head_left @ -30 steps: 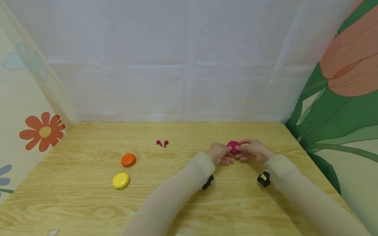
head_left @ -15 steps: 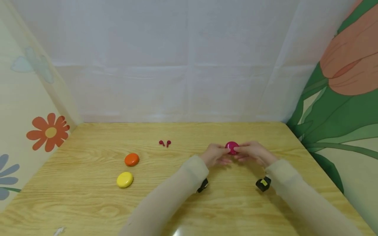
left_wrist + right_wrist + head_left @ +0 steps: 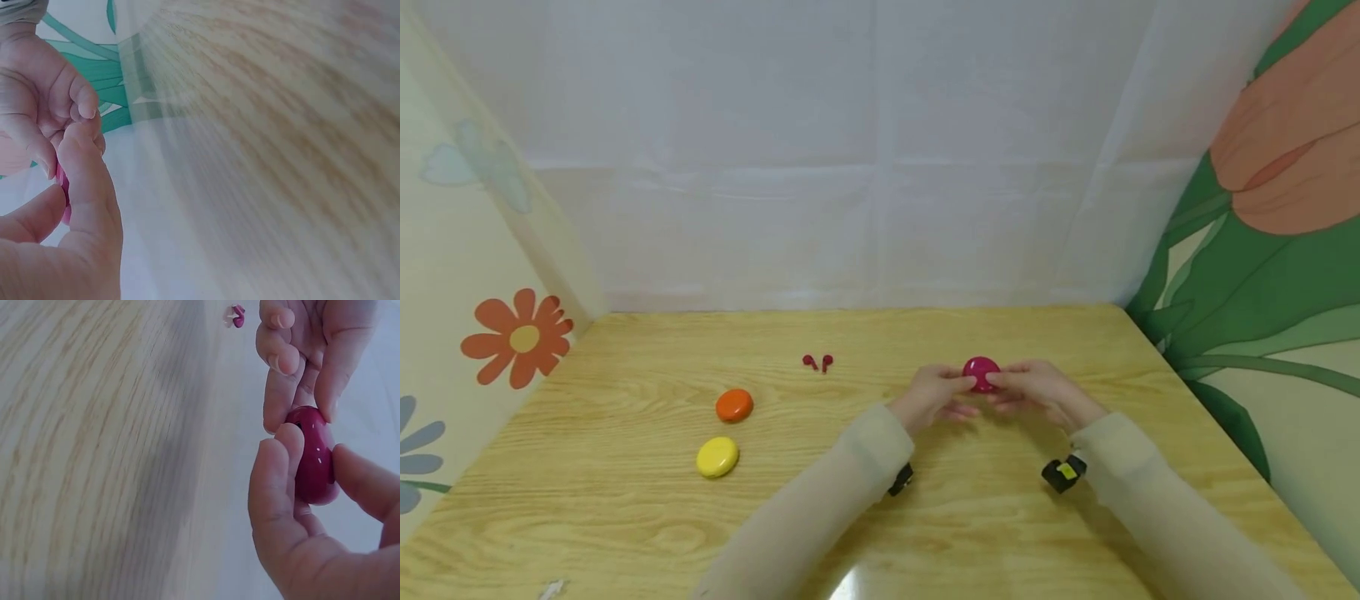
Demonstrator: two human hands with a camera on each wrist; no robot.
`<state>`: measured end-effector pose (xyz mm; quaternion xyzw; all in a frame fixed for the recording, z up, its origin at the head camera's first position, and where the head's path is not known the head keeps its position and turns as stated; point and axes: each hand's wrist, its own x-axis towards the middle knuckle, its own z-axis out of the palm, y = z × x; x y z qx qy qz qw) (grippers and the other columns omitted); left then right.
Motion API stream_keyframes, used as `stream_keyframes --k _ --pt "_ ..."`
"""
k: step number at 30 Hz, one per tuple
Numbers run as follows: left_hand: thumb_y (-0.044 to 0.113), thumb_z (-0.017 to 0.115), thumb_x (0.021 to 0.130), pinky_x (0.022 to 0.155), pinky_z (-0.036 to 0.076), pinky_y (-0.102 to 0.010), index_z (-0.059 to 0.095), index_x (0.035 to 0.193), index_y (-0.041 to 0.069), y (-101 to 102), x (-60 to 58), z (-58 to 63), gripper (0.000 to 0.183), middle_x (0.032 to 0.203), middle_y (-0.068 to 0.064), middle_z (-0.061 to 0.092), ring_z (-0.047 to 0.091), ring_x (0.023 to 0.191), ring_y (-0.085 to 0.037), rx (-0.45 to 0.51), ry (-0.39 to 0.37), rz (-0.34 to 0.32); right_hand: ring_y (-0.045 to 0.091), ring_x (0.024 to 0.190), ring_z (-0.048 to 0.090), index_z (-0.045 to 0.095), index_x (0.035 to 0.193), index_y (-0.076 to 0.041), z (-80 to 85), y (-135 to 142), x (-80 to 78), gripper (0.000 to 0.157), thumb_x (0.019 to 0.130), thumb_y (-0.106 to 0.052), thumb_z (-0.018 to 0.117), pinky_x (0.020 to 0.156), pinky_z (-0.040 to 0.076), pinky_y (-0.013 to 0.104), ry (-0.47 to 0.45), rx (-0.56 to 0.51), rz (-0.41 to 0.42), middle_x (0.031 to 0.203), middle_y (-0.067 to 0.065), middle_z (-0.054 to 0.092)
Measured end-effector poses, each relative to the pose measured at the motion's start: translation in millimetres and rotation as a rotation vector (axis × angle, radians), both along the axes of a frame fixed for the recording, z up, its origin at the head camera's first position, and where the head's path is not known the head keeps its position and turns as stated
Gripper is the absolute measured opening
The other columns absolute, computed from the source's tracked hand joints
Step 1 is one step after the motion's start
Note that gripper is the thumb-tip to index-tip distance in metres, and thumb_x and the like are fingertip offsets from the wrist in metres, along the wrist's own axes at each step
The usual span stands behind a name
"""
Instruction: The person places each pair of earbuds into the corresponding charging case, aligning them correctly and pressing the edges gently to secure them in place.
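A round, glossy magenta earbud case [image 3: 981, 374] is held up between both hands toward the right of the table. My left hand [image 3: 931, 395] pinches its left side between thumb and fingers. From the other side, my right hand [image 3: 1042, 390] pinches it the same way, thumb on the near face. In the right wrist view the case [image 3: 315, 456] shows edge-on, its lid looking closed. The left wrist view has most of the case [image 3: 64, 187] hidden behind fingers. Two magenta earbuds [image 3: 826, 363] lie side by side on the table, left of the hands.
On the left of the wooden table [image 3: 625, 517] lie an orange round case [image 3: 734, 406] and, nearer, a yellow round case [image 3: 717, 457]. A white cloth [image 3: 737, 233] hangs behind the far edge. Flower-printed panels [image 3: 1285, 317] flank both sides.
Both hands have shifted slightly left with the magenta case, its round face now more in sight. The earbuds and the other two cases have stayed put on the table.
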<state>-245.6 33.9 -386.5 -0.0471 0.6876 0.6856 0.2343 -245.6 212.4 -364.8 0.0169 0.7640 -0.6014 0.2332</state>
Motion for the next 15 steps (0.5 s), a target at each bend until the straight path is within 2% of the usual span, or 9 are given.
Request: stream_keyframes --k 5,15 --pt "0.016 0.063 0.099 0.056 0.057 -0.020 0.062 0.127 -0.002 -5.6 5.2 3.7 0.033 0.111 -0.017 0.073 0.076 0.079 -0.026 0.002 0.021 0.012 0.005 0.074 0.069 0.045 0.129 0.017 1.9 -4.2 3.6 0.040 0.102 -0.011 0.054 0.073 0.059 0.021 0.016 -0.042 -0.003 0.081 -0.004 0.071" --pt "0.018 0.063 0.099 0.053 0.056 -0.020 0.064 0.125 0.001 -13.3 13.1 4.9 0.031 0.113 -0.013 0.072 0.076 0.082 -0.030 0.000 0.035 0.000 0.006 0.077 0.068 0.039 0.135 0.017 3.1 -10.1 13.1 0.047 0.101 -0.010 0.056 0.074 0.059 0.022 0.031 -0.079 -0.023 0.085 -0.003 0.069"
